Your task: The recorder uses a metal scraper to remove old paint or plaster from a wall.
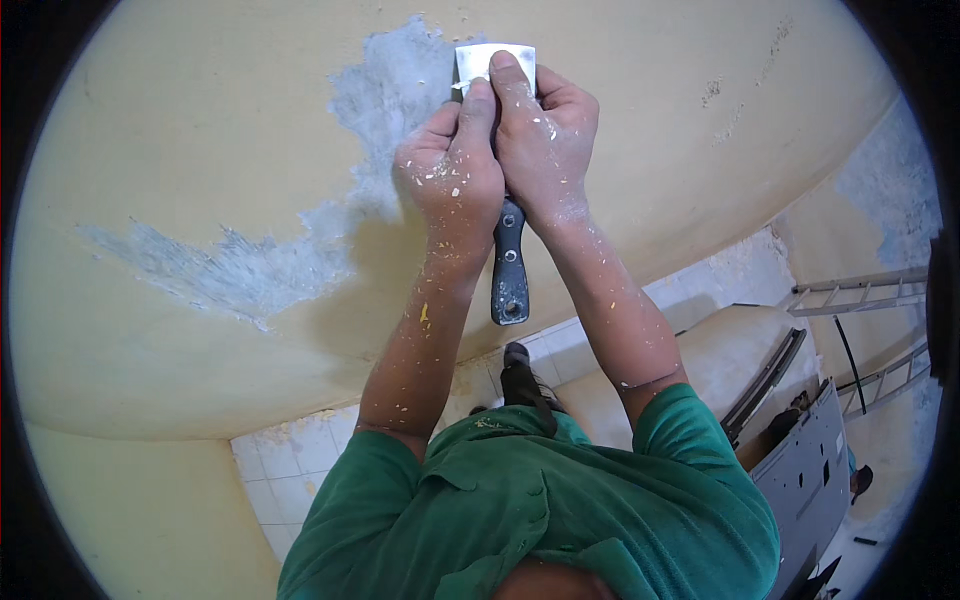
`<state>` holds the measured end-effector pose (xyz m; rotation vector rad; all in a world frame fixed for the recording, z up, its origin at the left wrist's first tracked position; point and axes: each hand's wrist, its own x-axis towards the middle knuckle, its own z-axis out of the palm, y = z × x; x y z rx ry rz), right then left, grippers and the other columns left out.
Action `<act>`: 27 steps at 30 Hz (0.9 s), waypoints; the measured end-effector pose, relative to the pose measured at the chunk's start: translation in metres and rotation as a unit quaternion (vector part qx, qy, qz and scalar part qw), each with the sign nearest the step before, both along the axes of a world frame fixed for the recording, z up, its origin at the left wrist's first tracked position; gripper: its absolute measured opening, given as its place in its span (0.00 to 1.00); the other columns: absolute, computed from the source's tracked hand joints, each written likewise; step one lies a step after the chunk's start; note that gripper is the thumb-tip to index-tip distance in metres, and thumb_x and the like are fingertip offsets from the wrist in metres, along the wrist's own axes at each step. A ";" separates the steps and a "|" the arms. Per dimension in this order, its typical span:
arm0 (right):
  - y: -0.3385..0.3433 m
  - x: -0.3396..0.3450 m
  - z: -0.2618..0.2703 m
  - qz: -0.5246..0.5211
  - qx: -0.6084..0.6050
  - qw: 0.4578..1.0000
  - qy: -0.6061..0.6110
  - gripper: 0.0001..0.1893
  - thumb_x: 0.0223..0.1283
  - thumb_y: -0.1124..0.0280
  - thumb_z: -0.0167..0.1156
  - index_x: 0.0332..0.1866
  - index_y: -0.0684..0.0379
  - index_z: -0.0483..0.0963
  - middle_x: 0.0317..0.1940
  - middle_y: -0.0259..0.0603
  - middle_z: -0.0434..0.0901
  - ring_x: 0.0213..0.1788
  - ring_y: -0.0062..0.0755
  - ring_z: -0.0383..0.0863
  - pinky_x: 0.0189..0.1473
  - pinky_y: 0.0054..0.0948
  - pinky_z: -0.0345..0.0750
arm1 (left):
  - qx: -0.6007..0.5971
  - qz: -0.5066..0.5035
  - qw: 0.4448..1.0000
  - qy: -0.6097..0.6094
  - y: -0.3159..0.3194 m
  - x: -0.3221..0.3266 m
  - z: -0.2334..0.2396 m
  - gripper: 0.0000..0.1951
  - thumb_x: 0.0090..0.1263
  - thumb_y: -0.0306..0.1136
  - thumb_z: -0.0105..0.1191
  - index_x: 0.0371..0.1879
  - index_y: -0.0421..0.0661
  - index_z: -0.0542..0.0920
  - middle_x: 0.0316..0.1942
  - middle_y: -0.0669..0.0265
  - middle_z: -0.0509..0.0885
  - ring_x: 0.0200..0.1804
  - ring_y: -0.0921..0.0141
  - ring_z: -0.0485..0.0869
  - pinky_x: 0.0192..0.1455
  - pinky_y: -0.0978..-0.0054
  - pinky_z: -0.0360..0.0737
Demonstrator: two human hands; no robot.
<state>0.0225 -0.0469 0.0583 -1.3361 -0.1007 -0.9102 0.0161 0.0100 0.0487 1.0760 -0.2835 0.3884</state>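
Note:
Both my hands grip the metal blade of a putty knife (496, 61) in front of a yellow painted wall (255, 135). My left hand (457, 161) has its thumb on the lower left of the blade, with a small pale flake beside the thumb tip. The thumb of my right hand (551, 146) presses flat on the blade, its fingers curled behind the right edge. Below the hands hangs the dark handle (510, 262), with rivets and an end hole. Pale flakes and dust cover my hands and forearms. Left of the blade the paint is gone, baring a grey patch (405, 82).
White floor tiles (289, 465) with paint scraps run along the wall's foot. A metal ladder (862, 296) stands at right. Nearer are a grey perforated metal panel (806, 480) and dark metal rails (765, 386). Part of another person (862, 480) shows at the far right.

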 end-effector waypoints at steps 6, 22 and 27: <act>-0.002 -0.001 0.001 -0.008 -0.008 1.000 0.001 0.16 0.58 0.67 0.55 0.19 0.68 0.74 0.10 0.30 0.70 0.16 0.13 0.63 0.18 0.22 0.61 | -0.021 -0.015 1.000 0.014 -0.002 -0.005 0.001 0.14 0.66 0.35 0.53 0.26 0.34 0.81 0.19 0.74 0.77 0.24 0.84 0.70 0.25 0.86 0.68; 0.005 -0.003 0.010 -0.009 -0.002 1.000 0.003 0.15 0.58 0.66 0.56 0.22 0.68 0.76 0.12 0.31 0.72 0.17 0.13 0.65 0.19 0.21 0.64 | -0.031 -0.048 0.997 0.047 0.006 0.000 0.003 0.14 0.66 0.36 0.54 0.27 0.36 0.82 0.19 0.76 0.76 0.24 0.85 0.69 0.24 0.86 0.66; 0.001 0.001 0.002 -0.029 -0.044 0.999 0.007 0.17 0.58 0.66 0.56 0.20 0.68 0.75 0.11 0.30 0.71 0.16 0.13 0.64 0.19 0.22 0.63 | -0.053 -0.014 0.997 0.051 0.003 -0.001 0.004 0.13 0.65 0.35 0.55 0.26 0.35 0.82 0.19 0.76 0.75 0.24 0.85 0.68 0.24 0.86 0.66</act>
